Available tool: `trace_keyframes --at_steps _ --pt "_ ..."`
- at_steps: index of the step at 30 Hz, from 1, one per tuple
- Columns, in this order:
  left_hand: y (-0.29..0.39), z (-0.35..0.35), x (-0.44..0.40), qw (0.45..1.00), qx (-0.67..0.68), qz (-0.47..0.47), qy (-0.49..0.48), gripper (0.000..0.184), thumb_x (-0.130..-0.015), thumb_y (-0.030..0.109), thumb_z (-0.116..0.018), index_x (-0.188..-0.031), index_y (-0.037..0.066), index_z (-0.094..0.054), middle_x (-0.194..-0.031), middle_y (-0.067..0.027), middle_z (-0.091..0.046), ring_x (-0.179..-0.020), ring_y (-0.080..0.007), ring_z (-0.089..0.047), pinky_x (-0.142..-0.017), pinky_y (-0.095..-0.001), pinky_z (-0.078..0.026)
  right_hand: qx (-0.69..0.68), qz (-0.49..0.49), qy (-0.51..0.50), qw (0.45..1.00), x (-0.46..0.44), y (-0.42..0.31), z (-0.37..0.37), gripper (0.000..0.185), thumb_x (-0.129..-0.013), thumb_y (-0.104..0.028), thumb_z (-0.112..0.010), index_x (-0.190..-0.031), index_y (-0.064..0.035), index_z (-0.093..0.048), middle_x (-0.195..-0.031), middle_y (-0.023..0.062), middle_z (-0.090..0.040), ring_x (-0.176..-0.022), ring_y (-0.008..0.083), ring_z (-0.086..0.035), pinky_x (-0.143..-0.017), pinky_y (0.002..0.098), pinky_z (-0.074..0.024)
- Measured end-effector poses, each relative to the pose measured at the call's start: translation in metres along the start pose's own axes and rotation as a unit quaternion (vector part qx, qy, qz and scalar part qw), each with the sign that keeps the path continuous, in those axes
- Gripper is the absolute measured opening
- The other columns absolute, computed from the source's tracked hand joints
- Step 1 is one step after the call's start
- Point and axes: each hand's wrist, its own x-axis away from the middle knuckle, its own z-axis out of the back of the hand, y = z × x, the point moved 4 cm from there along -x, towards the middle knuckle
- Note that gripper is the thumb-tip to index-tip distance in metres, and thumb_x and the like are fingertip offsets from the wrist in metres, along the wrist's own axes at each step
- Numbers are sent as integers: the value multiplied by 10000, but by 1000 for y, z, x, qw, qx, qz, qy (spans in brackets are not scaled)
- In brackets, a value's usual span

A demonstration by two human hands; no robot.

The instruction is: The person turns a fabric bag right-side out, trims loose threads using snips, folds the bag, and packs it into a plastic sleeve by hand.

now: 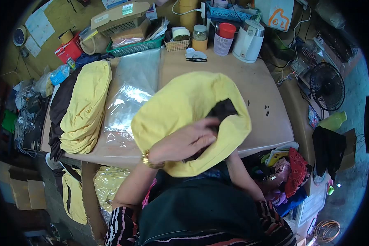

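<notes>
Yellow cloth (172, 98) straddles the near table edge (266, 144).

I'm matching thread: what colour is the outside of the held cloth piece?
Yellow; the head view shows the cloth piece best.

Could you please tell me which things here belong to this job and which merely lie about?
Probably the job:
yellow fabric piece, dark inside
folded yellow fabric stack
clear plastic sheets

Probably lying about:
white electric kettle
black round fan
red plastic container
</notes>
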Motion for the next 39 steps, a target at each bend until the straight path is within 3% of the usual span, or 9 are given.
trace_keyframes --at_steps 8,12,14,18,24,28,32,34,39 --pt "-47 36 10 939 -183 167 239 306 -814 79 -672 -1114 28 -634 -943 -121 -695 -720 -268 -648 -684 -335 -532 280 -45 -286 915 -5 -64 5 519 -847 -88 -666 -1324 -10 -479 -1275 137 -574 -993 198 -626 -885 333 -509" --pt "-37 113 46 833 216 44 508 196 -980 124 -516 -1038 13 -667 -823 -31 -686 -614 -53 -603 -566 -210 -499 496 -29 -127 859 -1 -133 29 546 -815 -50 -674 -1329 -34 -491 -1300 136 -557 -1028 221 -633 -848 324 -520" --pt "-10 84 23 874 213 55 433 227 -991 120 -477 -1032 9 -670 -819 -25 -689 -642 -47 -613 -576 -194 -489 206 130 20 970 19 -176 -22 543 -759 -26 -735 -1264 -53 -540 -1316 137 -529 -1021 241 -635 -814 316 -527" --pt "45 6 -12 995 -11 -31 96 322 -833 37 -632 -1149 -1 -587 -1073 -121 -593 -1010 -220 -585 -784 -322 -503 304 257 -99 912 23 -166 -99 528 -701 -37 -814 -1158 6 -551 -1294 141 -516 -980 205 -629 -795 301 -528" --pt "-49 33 36 925 -89 236 286 362 -803 92 -714 -1118 30 -548 -1030 -126 -567 -920 -271 -608 -701 -347 -510 235 -60 14 970 31 -52 -2 436 -738 -46 -787 -1126 -52 -589 -991 97 -659 -929 124 -624 -788 301 -517" --pt "-78 14 36 902 -279 239 226 549 -714 221 -819 -1126 56 -495 -1059 -160 -540 -943 -362 -576 -794 -467 -497 224 80 8 971 46 -79 -35 339 -759 -38 -747 -1076 -40 -628 -906 91 -676 -830 143 -652 -761 294 -519" --pt "-70 9 24 900 -274 295 169 729 -687 112 -801 -1317 101 -433 -1306 -187 -453 -1157 -465 -485 -979 -489 -440 470 -107 -156 862 42 -86 -45 274 -696 -49 -768 -944 -15 -655 -1240 169 -547 -1173 290 -548 -984 369 -427" --pt "-58 1 10 931 -314 89 164 840 -651 -19 -723 -1407 117 -383 -1451 -206 -352 -1300 -471 -371 -1081 -494 -357 607 244 -215 725 40 -114 -80 232 -649 -76 -787 -841 -21 -669 -1422 197 -396 -1336 394 -357 -1080 442 -322" --pt "-114 -46 13 954 247 166 -17 541 -610 -75 -648 -1143 -15 -575 -1230 -157 -546 -1153 -327 -510 -951 -393 -439 573 254 -241 741 -23 -105 -99 699 -611 -61 -771 -1267 -128 -539 -1457 204 -359 -1388 432 -253 -1042 542 -310"
